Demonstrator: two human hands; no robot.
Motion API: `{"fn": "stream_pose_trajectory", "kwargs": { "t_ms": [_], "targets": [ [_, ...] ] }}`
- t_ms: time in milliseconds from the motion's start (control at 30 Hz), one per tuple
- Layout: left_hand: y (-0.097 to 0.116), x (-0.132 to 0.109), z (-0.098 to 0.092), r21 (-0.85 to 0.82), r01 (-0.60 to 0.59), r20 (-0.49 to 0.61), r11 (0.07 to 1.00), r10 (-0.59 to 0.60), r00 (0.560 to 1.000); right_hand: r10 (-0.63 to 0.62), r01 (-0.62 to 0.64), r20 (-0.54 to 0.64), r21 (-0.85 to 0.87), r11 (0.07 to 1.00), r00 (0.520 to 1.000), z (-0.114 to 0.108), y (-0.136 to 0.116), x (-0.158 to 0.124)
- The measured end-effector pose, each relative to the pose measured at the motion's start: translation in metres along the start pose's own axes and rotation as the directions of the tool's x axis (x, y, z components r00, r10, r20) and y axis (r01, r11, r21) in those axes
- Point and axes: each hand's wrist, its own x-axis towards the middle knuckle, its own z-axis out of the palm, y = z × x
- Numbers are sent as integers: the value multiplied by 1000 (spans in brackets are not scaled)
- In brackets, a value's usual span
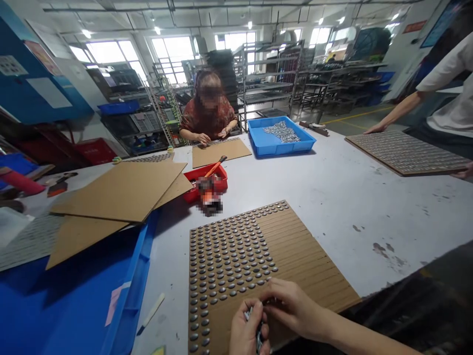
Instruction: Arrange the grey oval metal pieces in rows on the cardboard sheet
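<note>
Head: two hands [248, 326] [295, 308] (over one board [305, 251])

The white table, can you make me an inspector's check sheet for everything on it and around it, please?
Surface: white table, dark worn patches towards the right.
Job's things: brown board, partly covered with rows of domed metal pieces; its right part is mostly bare.
Clutter: stacked brown sheets, red tray with an orange-handled tool, blue tray holding small metal parts.
Hands: left hand closed around small shiny pieces; right hand beside it, fingers bent, fingertips partly hidden.
Cables: nothing seen on the table.
Surroundings: a co-worker across the table, another person touching a piece-covered board; metal racks and windows behind.
</note>
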Motion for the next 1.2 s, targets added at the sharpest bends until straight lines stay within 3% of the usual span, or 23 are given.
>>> {"fn": "stream_pose_trajectory", "kwargs": {
  "t_ms": [133,267,467,933,1200],
  "targets": [
    [12,-19,14,-102,52,-55,993,-58,997,-52,51,-9,-35,998,999,-12,3,-10],
    [27,-30,17,-200,59,-91,978,-79,993,-30,20,-51,-181,983,998,-31,26,-24],
    [23,-32,19,-188,124,-43,974,-135,990,-53,40,-20,-419,907,998,-37,59,-33],
    [18,-30,20,-188,165,-31,968,-173,984,-93,129,91,-652,747,992,-36,58,-19],
    [19,-33,16,-183,127,-49,975,-138,989,-48,100,100,-622,777,994,-38,59,-19]
  ]
}}
